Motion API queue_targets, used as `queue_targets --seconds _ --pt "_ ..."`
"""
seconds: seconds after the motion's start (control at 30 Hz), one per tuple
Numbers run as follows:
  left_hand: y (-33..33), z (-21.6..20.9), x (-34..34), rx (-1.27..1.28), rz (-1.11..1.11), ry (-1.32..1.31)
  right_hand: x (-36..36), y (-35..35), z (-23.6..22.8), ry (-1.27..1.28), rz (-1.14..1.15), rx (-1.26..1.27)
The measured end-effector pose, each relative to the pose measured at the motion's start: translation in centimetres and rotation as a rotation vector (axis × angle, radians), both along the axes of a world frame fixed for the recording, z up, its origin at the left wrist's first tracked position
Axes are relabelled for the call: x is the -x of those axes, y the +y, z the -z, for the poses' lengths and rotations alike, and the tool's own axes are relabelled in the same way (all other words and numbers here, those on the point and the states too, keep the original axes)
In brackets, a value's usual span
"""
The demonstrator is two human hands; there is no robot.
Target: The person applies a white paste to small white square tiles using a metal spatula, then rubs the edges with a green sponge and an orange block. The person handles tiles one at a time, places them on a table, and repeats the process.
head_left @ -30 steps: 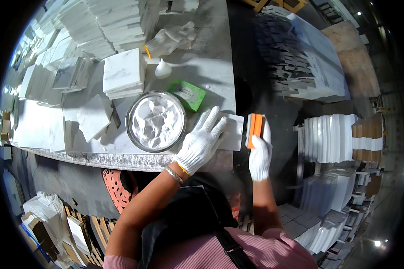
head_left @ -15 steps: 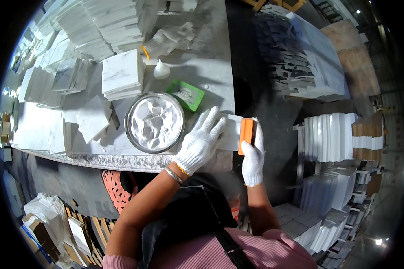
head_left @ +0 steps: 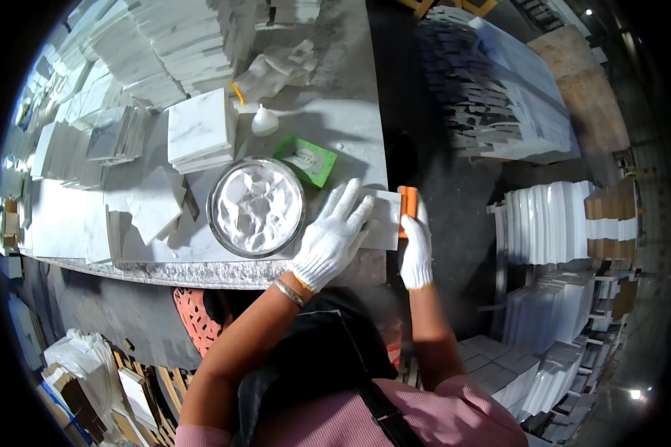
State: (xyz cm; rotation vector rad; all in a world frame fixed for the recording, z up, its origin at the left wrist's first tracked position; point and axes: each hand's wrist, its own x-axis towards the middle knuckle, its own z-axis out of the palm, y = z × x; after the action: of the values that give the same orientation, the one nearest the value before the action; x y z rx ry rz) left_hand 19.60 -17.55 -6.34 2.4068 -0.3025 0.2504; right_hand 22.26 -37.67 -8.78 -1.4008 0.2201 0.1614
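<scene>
My left hand, in a white knitted glove, lies flat with its fingers stretched on a white tile. The tile juts slightly past the table's right edge. Against the tile's outer right edge, my gloved right hand grips an orange hand sanding pad, thumb on its near face. Just left of my left hand stands a round glass bowl filled with white, crumpled-looking material. Beyond it rests a green box, with a small white squeeze bottle farther back.
Square marble-look tiles are stacked behind the bowl, and more stand in rows at the left. A spare pair of gloves lies farther back on the stone table. Stacked white slabs stand right of the dark floor gap.
The orange pad, with my right hand, has shifted slightly up and away along the tile's edge and looks tilted more edge-on. My left hand keeps its place on the tile.
</scene>
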Motion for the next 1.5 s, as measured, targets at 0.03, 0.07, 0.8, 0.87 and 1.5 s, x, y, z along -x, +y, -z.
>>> queue_targets --seconds 0.03,0.07,0.8,0.87,1.5 --pt "-0.1 -0.1 -0.1 0.007 0.005 0.007 -0.7 -0.3 0.7 0.084 -0.013 0.006" --pt "-0.1 -0.1 0.0 0.006 0.01 0.005 -0.8 -0.1 0.6 0.071 -0.037 -0.053" --pt "0.2 -0.1 0.1 0.007 0.015 0.001 -0.1 -0.6 -1.6 -0.16 -0.098 0.293" --pt "0.0 -0.1 0.2 0.015 0.024 -0.007 -0.7 -1.4 -0.8 -0.116 -0.08 0.245" --pt "0.4 0.3 0.4 -0.007 0.005 -0.024 2.5 0.3 -2.9 -0.369 -0.136 0.54"
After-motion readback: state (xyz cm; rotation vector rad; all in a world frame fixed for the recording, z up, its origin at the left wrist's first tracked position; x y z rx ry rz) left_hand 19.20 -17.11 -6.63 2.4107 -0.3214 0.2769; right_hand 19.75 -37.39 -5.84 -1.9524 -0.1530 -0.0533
